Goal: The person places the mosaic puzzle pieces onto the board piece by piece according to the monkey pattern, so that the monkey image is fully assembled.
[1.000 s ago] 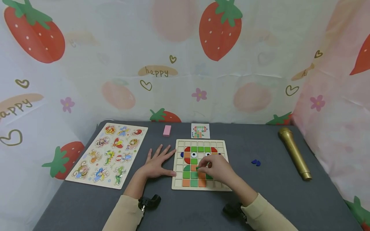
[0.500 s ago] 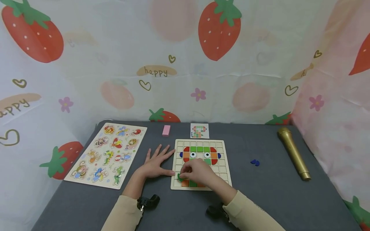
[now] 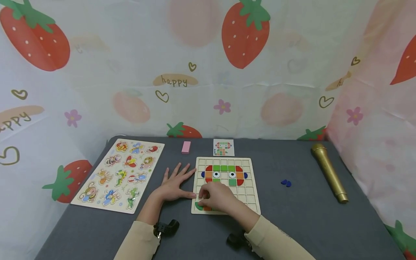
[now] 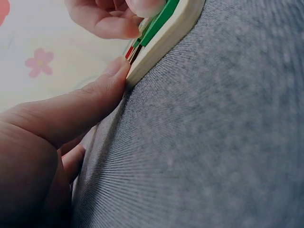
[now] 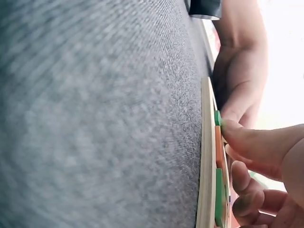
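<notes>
In the head view, a pale wooden grid board (image 3: 252, 195) holds coloured tiles that form a figure with two round eyes. My left hand (image 3: 173, 187) lies spread on the dark cloth, its thumb and a fingertip at the board's left edge. My right hand (image 3: 219, 196) is over the board's lower left part, hiding several tiles. Its thumb (image 5: 242, 135) presses a green, round-edged tile (image 3: 198, 206) at the lower left corner, while the index finger stands apart from it. Beside that tile is an orange tile (image 5: 218, 145), then another green one (image 5: 219, 190).
A small pattern card (image 3: 223, 147) and a pink block (image 3: 186, 147) lie behind the board. An insect puzzle board (image 3: 125, 173) is at left. Dark blue pieces (image 3: 286, 183) and a gold microphone (image 3: 329, 173) lie at right. A strawberry-print curtain (image 3: 139, 43) surrounds the table.
My right hand has carried the green tile from the middle of the board left and down to its lower left corner, and the finger and thumb have parted. My left hand stays put.
</notes>
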The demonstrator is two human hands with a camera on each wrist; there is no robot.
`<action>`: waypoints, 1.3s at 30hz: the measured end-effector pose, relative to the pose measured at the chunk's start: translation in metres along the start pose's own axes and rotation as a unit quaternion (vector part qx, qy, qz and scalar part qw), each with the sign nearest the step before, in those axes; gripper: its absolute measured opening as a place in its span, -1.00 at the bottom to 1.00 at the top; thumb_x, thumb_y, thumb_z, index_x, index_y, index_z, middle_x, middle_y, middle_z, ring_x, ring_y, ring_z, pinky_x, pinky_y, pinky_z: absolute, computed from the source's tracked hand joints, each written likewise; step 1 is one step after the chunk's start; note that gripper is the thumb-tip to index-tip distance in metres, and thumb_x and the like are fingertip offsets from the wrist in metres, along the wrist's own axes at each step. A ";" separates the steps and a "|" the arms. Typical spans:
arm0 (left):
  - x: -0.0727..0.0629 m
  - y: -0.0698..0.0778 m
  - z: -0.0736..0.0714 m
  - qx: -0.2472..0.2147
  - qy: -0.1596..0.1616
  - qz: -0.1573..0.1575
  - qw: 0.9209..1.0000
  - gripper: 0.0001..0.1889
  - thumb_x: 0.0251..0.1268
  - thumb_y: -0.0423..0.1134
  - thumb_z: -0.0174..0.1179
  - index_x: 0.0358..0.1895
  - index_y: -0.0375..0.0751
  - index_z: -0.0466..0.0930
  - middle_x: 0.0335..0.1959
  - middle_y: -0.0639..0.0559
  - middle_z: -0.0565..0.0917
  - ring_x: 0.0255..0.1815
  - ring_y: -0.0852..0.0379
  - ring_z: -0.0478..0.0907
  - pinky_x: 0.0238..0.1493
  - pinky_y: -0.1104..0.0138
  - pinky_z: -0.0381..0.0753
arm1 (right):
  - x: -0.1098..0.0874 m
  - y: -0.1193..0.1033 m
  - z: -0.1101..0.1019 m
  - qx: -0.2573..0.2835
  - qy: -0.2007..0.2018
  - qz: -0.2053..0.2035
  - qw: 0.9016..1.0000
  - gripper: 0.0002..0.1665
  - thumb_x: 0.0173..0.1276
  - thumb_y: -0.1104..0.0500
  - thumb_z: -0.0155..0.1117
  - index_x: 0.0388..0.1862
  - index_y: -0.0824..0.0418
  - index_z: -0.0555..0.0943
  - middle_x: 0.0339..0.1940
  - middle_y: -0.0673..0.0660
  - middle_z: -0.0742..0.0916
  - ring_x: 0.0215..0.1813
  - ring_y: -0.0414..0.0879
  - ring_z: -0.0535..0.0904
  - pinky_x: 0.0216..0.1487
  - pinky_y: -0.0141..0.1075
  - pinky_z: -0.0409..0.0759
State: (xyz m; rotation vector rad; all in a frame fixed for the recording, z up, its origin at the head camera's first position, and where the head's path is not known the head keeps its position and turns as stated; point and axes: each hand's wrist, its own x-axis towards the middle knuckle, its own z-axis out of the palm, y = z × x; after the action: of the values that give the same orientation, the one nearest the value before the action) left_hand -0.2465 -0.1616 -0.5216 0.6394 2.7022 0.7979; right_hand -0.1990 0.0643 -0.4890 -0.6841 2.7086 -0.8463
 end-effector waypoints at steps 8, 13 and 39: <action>-0.001 -0.001 -0.001 0.007 0.005 0.001 1.000 0.06 0.07 0.36 0.38 0.63 0.21 0.06 0.69 0.00 -0.07 0.69 -0.19 -0.40 0.50 -0.28 -0.61 | 0.002 0.001 -0.002 -0.043 0.022 0.021 0.999 -0.60 0.05 -0.19 0.63 -0.37 0.00 0.65 -0.54 -0.16 0.58 -0.49 -0.24 0.46 -0.45 -0.35 0.42; -0.001 0.000 -0.001 0.007 0.004 -0.005 1.000 0.07 0.06 0.36 0.38 0.63 0.22 0.06 0.69 0.02 -0.07 0.69 -0.17 -0.41 0.51 -0.28 -0.61 | -0.002 0.011 -0.011 -0.011 0.037 0.042 0.998 -0.52 0.10 -0.15 0.61 -0.09 0.02 0.69 -0.46 -0.10 0.61 -0.44 -0.19 0.49 -0.43 -0.31 0.46; 0.001 0.001 0.000 -0.004 -0.002 -0.006 1.000 0.08 0.04 0.37 0.40 0.63 0.23 0.07 0.69 0.06 -0.07 0.69 -0.14 -0.42 0.51 -0.24 -0.64 | -0.077 0.103 -0.085 0.033 0.144 0.153 0.977 -0.63 0.26 0.03 0.52 -0.03 0.17 0.70 -0.26 0.03 0.71 -0.29 -0.12 0.57 -0.40 -0.30 0.55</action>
State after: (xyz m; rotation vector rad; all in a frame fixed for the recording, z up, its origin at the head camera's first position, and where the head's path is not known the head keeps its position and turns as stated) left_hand -0.2467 -0.1607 -0.5216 0.6201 2.6956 0.8041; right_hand -0.1983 0.2177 -0.4744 -0.1269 2.9113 -1.0140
